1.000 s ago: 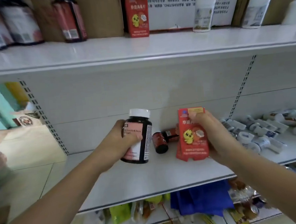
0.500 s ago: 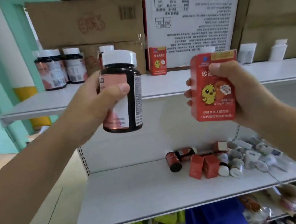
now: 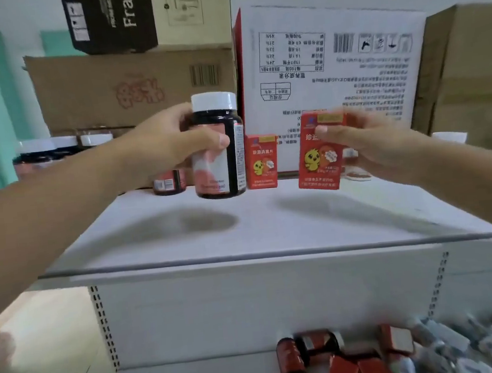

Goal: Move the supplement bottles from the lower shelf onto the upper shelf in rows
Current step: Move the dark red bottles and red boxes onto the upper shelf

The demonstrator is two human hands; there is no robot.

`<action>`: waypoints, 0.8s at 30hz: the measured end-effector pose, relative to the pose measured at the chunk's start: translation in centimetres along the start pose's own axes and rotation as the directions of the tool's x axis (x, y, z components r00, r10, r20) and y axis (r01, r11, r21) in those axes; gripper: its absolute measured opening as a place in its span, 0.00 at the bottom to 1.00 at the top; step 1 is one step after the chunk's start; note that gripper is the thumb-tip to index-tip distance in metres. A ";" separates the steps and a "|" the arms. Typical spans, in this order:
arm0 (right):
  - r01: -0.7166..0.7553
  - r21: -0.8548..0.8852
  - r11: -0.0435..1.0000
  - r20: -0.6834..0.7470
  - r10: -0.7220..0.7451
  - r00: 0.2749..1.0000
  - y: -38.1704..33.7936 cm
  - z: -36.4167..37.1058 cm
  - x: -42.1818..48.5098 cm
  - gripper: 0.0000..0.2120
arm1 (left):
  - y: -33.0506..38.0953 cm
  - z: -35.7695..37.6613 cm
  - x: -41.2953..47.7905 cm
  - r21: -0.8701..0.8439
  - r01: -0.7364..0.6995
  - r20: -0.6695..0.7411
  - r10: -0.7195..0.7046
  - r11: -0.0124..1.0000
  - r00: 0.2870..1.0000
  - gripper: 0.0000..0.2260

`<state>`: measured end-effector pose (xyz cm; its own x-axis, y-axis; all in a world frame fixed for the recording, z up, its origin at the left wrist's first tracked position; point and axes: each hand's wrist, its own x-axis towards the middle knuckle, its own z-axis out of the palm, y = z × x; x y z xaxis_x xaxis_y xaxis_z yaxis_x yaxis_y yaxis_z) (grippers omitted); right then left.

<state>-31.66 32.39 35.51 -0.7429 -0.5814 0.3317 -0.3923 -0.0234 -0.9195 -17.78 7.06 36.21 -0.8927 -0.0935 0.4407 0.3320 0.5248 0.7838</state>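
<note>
Dark bottle (image 3: pixel 218 147), white cap, label unreadable.

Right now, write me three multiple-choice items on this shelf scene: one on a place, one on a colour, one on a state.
1. Where does the small red carton with the yellow chick that no hand holds stand?
A. on the white upper shelf, right of the held bottle
B. on the lower shelf
C. on top of the brown cardboard box

2. What colour is the cap of the dark supplement bottle in the left hand?
A. red
B. white
C. black

3. How is the red chick carton in the right hand?
A. lying flat on the shelf
B. crushed open
C. held roughly upright just above the shelf

Answers:
1 A: it stands upright by the big white carton.
2 B: the cap shows white above the thumb.
3 C: fingers grip it and shelf shows beneath it.
</note>
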 end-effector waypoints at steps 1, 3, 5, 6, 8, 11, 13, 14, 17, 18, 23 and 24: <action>-0.008 -0.015 1.000 0.016 0.008 1.000 0.6 -0.5 1.3 0.23 | -0.3 0.5 1.2 0.011 -0.007 0.005 0.007 1.000 1.000 0.16; -0.030 -0.037 0.999 0.040 0.032 0.999 1.8 -1.3 3.7 0.25 | -0.8 1.2 3.4 0.056 0.001 0.015 -0.002 0.998 1.000 0.14; -0.051 -0.053 0.997 0.053 0.053 0.997 3.2 -2.0 6.1 0.24 | -1.6 1.8 5.1 0.100 0.015 0.032 -0.018 0.995 0.999 0.17; -0.053 -0.066 0.996 0.060 0.057 0.997 3.9 -2.3 7.2 0.22 | -2.1 2.0 5.7 0.108 0.012 0.034 -0.016 0.994 0.999 0.17; -0.050 -0.082 0.995 0.062 0.055 0.997 5.4 -2.7 8.9 0.19 | -3.5 2.5 6.6 0.069 0.009 -0.006 -0.008 0.998 1.000 0.14; -0.041 -0.090 0.995 0.042 0.045 0.998 7.7 -2.9 10.6 0.27 | -5.6 3.0 6.8 0.002 0.010 -0.087 -0.010 1.000 0.996 0.18; -0.024 -0.111 0.994 0.047 0.030 0.998 8.8 -2.8 11.2 0.29 | -6.2 2.9 6.9 0.025 0.028 -0.100 -0.026 0.999 0.995 0.23; -0.014 -0.138 0.990 0.053 0.021 0.998 9.3 -2.6 11.3 0.29 | -6.4 2.7 6.9 0.021 0.044 -0.106 -0.041 0.999 0.994 0.25; 0.023 -0.249 0.968 0.066 -0.006 0.998 10.3 -1.8 11.4 0.31 | -7.0 2.4 6.7 0.047 0.072 -0.093 -0.068 0.996 0.993 0.25; 0.030 -0.270 0.962 0.066 -0.013 0.998 10.4 -1.6 11.4 0.31 | -7.0 2.4 6.6 0.066 0.078 -0.081 -0.072 0.995 0.994 0.25; 0.069 -0.308 0.949 0.087 -0.044 0.995 10.6 -1.5 11.7 0.31 | -6.7 1.7 5.9 0.084 0.075 -0.037 -0.072 0.994 0.997 0.20; 0.070 -0.312 0.947 0.098 -0.041 0.994 10.5 -1.5 11.5 0.30 | -6.7 1.5 5.8 0.084 0.079 -0.036 -0.076 0.993 0.996 0.19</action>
<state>-45.15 26.67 30.05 -0.6695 -0.6565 0.3475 -0.5933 0.1912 -0.7820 -25.66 4.26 32.90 -0.9039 -0.1637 0.3952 0.2337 0.5849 0.7767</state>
